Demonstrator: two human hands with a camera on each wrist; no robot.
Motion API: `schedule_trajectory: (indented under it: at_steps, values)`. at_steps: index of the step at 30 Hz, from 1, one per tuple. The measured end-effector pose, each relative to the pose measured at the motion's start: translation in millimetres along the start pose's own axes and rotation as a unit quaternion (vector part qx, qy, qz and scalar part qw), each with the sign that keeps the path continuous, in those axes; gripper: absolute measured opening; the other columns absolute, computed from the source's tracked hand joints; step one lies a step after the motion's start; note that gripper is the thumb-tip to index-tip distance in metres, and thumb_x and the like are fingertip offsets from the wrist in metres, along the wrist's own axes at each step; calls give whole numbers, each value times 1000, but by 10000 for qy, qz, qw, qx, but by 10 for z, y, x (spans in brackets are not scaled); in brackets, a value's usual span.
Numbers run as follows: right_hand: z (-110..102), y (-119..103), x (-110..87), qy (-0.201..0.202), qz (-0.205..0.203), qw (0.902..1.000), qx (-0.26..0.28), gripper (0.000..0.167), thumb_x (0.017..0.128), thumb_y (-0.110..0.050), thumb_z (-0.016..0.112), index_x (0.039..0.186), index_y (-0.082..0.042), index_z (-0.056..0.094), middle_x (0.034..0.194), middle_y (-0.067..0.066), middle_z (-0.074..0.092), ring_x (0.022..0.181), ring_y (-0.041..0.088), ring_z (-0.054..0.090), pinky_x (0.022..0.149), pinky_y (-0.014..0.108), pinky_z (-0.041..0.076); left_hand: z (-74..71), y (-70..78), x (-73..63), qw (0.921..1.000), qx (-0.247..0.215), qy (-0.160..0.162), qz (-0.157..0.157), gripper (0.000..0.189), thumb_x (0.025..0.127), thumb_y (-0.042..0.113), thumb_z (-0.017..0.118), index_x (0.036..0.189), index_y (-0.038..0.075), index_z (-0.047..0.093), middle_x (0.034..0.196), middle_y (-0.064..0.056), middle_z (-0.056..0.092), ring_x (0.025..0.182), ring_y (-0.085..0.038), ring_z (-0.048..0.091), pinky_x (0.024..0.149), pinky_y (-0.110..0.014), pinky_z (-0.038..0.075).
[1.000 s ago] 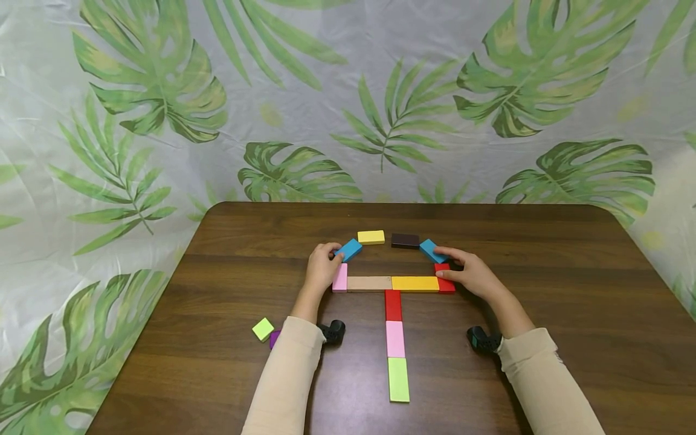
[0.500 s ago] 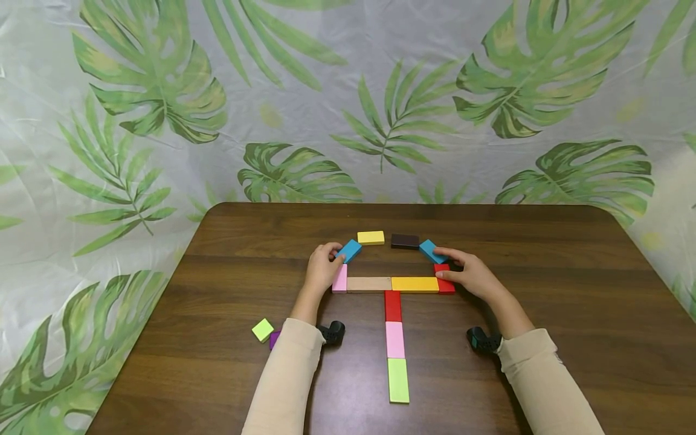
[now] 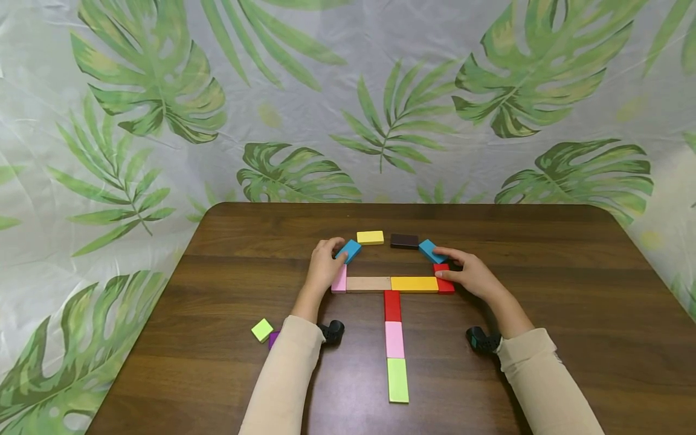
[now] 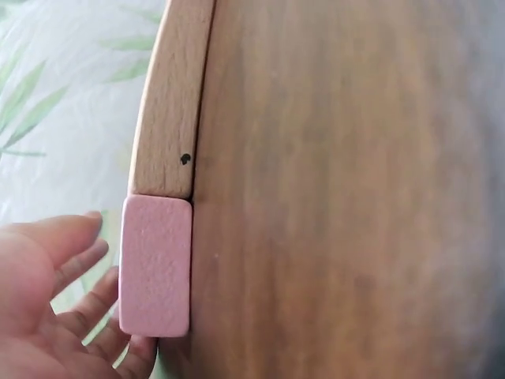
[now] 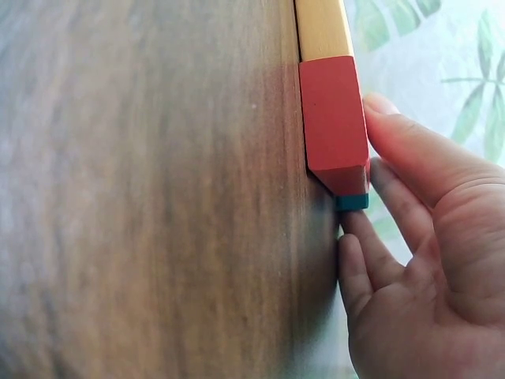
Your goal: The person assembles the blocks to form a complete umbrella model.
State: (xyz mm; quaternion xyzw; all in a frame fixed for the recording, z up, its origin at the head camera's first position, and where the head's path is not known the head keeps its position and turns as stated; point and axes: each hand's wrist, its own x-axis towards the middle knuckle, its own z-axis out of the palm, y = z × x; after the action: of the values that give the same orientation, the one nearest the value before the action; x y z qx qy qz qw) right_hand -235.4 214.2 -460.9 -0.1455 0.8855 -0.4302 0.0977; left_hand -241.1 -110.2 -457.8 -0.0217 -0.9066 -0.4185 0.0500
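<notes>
My left hand [image 3: 323, 264] pinches a slanted blue block [image 3: 351, 248] between thumb and fingers, just beyond an upright-laid pink block [image 3: 339, 281]. In the left wrist view that pink block [image 4: 156, 267] hides the blue one. On the other side, my right hand [image 3: 472, 272] has its fingers reaching onto a second blue block [image 3: 429, 249] and its thumb against a red block [image 3: 445, 283]. The right wrist view shows the thumb straight beside the red block [image 5: 334, 113]. A yellow block [image 3: 370, 237] and a dark block [image 3: 405, 241] lie between the blue ones, with a gap between them.
A tan block [image 3: 368, 284] and an orange-yellow block [image 3: 414, 284] form a crossbar. Below it, a red [image 3: 393, 306], a pink [image 3: 394, 339] and a lime block [image 3: 397, 380] run towards me. Another lime block [image 3: 262, 330] and a purple block [image 3: 273, 339] lie left, the purple partly behind my sleeve.
My left hand has shifted slightly to the right, its thumb further over the left blue block. The right hand and the other blocks stay practically where they were.
</notes>
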Motion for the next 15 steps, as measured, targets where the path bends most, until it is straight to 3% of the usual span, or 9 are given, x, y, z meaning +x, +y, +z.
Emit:
schedule_trajectory:
  at_steps: [6, 11, 15]
  values:
    - [2, -3, -5, -10, 13, 10000, 58, 55, 83, -28, 65, 132, -11, 46, 135, 21, 37, 119, 42, 33, 96, 54, 26, 15, 59, 76, 9990, 231, -370, 123, 37, 89, 20, 58, 125, 13, 54, 126, -9, 46, 115, -29, 39, 91, -42, 36]
    - [3, 9, 0, 0, -31, 10000, 39, 55, 83, -28, 65, 131, -11, 47, 135, 21, 37, 119, 41, 34, 96, 54, 26, 51, 119, 143, 9955, 479, -658, 476, 40, 89, 20, 58, 128, 12, 51, 129, -10, 44, 113, -30, 39, 91, -41, 37]
    - [5, 18, 5, 22, -47, 10000, 6, 55, 82, -29, 65, 131, -11, 47, 134, 21, 38, 119, 42, 34, 96, 55, 27, 84, 154, 178, 9922, 684, -877, 563, 42, 89, 21, 58, 129, 12, 50, 129, -9, 43, 114, -29, 38, 91, -39, 37]
